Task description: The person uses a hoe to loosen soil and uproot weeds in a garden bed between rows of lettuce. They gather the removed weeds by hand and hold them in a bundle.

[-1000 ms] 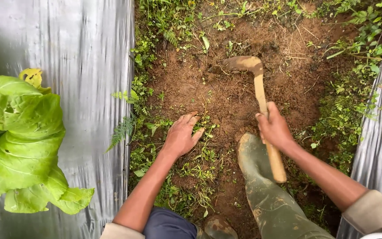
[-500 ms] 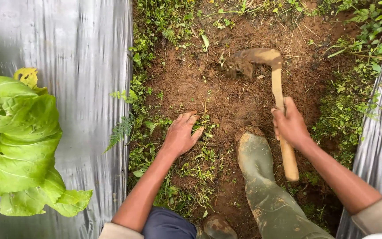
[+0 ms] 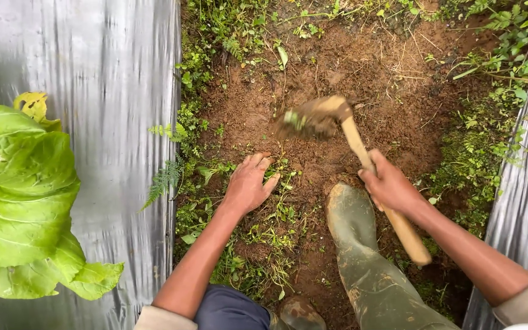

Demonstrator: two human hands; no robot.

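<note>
Nearest the viewer, a muddy green rubber boot stands planted in the furrow, its toe pointing away. Just left of it, the left hand lies flat, fingers spread and holding nothing, palm pressed onto low weeds at the edge of the bare soil; the forearm runs straight back toward the body, acting as a prop. To the right, the right hand has its fingers wrapped tightly around the wooden handle of a short hoe, gripping at mid-shaft, wrist cocked so the handle slants up and leftward. The blade, caked with earth and a scrap of green, is blurred above the soil, beyond the left hand. To work well here, the blade should probably strike shallow and well clear of the resting fingers and the boot. Silver plastic mulch flanks the furrow; a broad-leaved green plant grows at far left.
</note>
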